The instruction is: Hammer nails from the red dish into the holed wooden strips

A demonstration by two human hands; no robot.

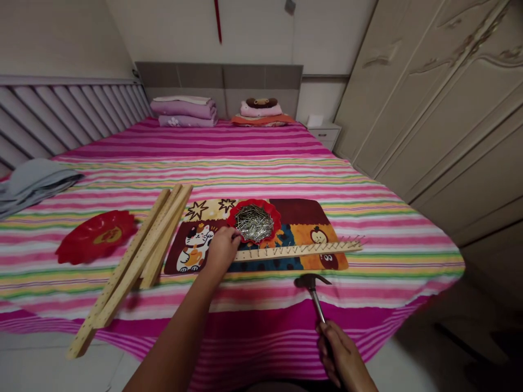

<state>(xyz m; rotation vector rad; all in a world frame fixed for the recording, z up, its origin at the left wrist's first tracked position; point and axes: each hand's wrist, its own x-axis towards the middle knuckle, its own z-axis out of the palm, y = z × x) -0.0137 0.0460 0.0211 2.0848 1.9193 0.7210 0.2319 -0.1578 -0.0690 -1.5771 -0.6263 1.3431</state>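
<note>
My right hand point(341, 351) is wrapped round the dark handle of a claw hammer point(312, 283), whose head hangs over the near side of the bed. My left hand point(224, 247) is at the left end of a wooden strip point(294, 251), fingertips pinched together beside the red bowl's rim. Whatever the fingertips hold is too small to make out. A row of nails stands in the strip, many of them leaning, and the strip's left end is hidden by my hand. Many loose silver nails point(254, 222) fill the scalloped red bowl point(277, 214). Strip and bowl rest on a patterned mat point(302, 209).
Several wooden strips with holes point(134, 261) lie crossed on the left, one reaching past the bed's near edge. Beyond them is a red plate point(77, 239). Grey cloth point(36, 179) lies far left. Folded bedding point(186, 111) sits by the headboard, and a wardrobe point(449, 109) stands right.
</note>
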